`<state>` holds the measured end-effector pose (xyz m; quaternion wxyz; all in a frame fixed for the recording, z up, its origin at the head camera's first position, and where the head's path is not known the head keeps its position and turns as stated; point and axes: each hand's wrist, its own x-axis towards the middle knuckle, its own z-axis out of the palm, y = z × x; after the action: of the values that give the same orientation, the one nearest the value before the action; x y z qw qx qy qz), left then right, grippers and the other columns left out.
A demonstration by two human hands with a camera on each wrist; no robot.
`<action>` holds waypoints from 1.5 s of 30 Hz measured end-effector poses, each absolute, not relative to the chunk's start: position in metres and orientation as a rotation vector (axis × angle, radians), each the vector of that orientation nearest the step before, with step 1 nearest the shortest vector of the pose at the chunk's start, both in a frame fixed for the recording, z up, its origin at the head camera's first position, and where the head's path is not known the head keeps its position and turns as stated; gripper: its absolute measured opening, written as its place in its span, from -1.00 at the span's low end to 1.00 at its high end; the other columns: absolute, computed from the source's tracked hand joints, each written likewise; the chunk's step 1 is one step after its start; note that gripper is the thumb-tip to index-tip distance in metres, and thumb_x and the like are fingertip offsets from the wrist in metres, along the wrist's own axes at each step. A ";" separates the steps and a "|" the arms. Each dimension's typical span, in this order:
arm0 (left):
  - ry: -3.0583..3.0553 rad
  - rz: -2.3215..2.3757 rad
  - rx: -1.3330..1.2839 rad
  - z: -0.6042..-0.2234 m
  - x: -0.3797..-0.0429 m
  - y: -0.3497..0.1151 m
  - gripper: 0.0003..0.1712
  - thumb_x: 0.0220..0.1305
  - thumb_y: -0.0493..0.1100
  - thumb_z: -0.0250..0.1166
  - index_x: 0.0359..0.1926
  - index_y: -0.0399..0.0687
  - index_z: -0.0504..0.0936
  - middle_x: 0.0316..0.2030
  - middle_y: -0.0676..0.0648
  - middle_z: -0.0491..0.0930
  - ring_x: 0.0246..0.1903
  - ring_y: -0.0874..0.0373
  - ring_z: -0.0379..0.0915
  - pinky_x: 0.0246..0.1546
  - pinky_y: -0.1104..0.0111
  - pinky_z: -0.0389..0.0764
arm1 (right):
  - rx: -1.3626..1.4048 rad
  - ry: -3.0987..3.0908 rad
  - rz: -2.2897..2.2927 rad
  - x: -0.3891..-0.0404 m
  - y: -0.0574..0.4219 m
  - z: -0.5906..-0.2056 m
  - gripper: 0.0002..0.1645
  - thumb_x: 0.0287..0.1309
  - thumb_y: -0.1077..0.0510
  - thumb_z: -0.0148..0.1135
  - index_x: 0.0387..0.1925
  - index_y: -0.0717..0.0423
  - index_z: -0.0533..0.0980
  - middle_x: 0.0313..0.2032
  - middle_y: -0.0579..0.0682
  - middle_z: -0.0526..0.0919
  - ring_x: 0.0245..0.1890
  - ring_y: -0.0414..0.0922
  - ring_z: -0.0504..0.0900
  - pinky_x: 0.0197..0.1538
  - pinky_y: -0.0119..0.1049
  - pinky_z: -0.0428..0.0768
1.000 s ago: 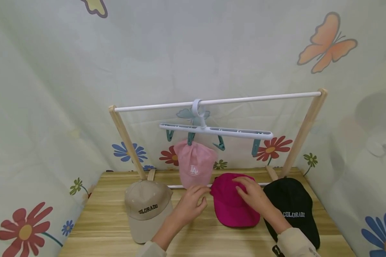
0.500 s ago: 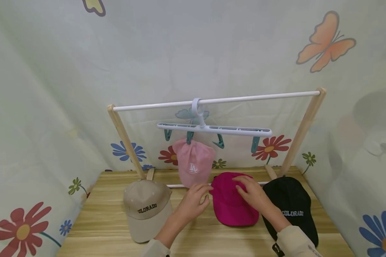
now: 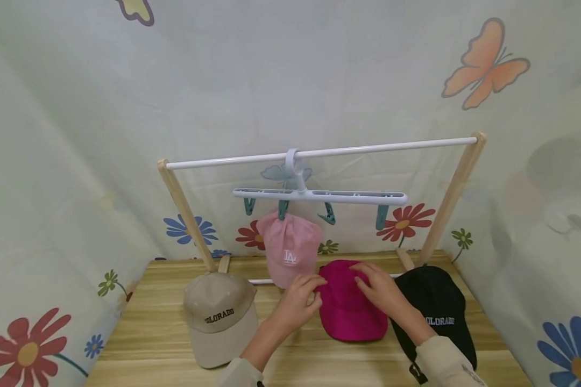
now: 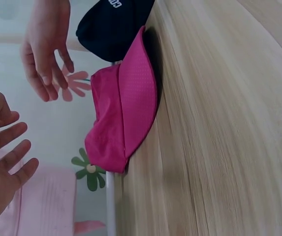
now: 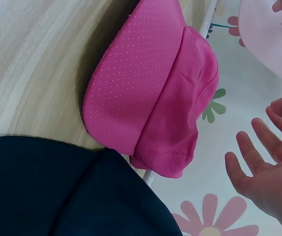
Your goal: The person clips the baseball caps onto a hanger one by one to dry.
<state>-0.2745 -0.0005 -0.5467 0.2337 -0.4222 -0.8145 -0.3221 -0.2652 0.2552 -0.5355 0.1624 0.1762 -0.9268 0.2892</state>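
Note:
A magenta cap [image 3: 352, 317] rests on the wooden table, its brim toward me. Above its left side hovers my left hand [image 3: 296, 303], fingers loosely bent and holding nothing. My right hand [image 3: 384, 290] is over the cap's right side. Both wrist views show a gap between the hands and the cap, the left wrist view with relaxed fingers [image 4: 17, 152] and the right wrist view with spread fingers [image 5: 254, 152]. Behind my left hand, a pink cap [image 3: 290, 242] with white letters hangs from a green clip [image 3: 283, 209] on the white hanger [image 3: 319, 196].
A beige cap [image 3: 218, 306] lies on the left of the table [image 3: 140, 322], and a black cap [image 3: 438, 306] on the right, partly under my right forearm. The hanger hooks over the white rod [image 3: 377, 147] of a wooden-legged rack. Several green clips hang from it, including an end clip [image 3: 381, 216].
My left hand has shifted slightly right, closer over the magenta cap. The right hand stays nearly in place. The whole view has drifted a little, and the caps have not moved.

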 end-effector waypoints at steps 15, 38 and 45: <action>-2.260 -0.893 -1.137 -0.550 -0.278 0.007 -0.68 0.21 -0.34 0.31 0.00 -0.11 0.69 0.00 -0.04 0.67 0.03 0.04 0.55 0.13 0.29 0.54 | 0.472 -2.656 0.828 -0.265 0.258 -0.538 -0.66 0.30 0.29 0.31 0.10 0.27 0.60 0.05 0.21 0.65 -0.02 0.07 0.66 -0.06 -0.03 0.66; -2.305 -0.869 -1.164 -0.548 -0.289 0.022 -0.71 0.21 -0.33 0.32 -0.02 -0.13 0.70 -0.04 -0.04 0.69 -0.03 0.04 0.58 0.07 0.30 0.55 | 0.454 -2.663 0.798 -0.268 0.272 -0.539 -0.66 0.30 0.30 0.31 0.10 0.25 0.60 0.05 0.24 0.65 -0.10 0.07 0.66 -0.16 -0.08 0.63; -2.329 -0.889 -1.152 -0.549 -0.292 0.022 -0.72 0.20 -0.34 0.32 -0.04 -0.15 0.70 -0.06 -0.05 0.69 -0.07 0.03 0.58 0.04 0.30 0.57 | 0.452 -2.669 0.804 -0.270 0.271 -0.539 -0.65 0.33 0.28 0.29 0.12 0.25 0.60 0.06 0.20 0.66 -0.02 0.09 0.65 -0.07 -0.02 0.64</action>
<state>-0.2920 0.0222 -0.5494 0.1963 -0.4113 -0.8317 -0.3173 -0.2704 0.2709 -0.5390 0.1582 0.1582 -0.9332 0.2810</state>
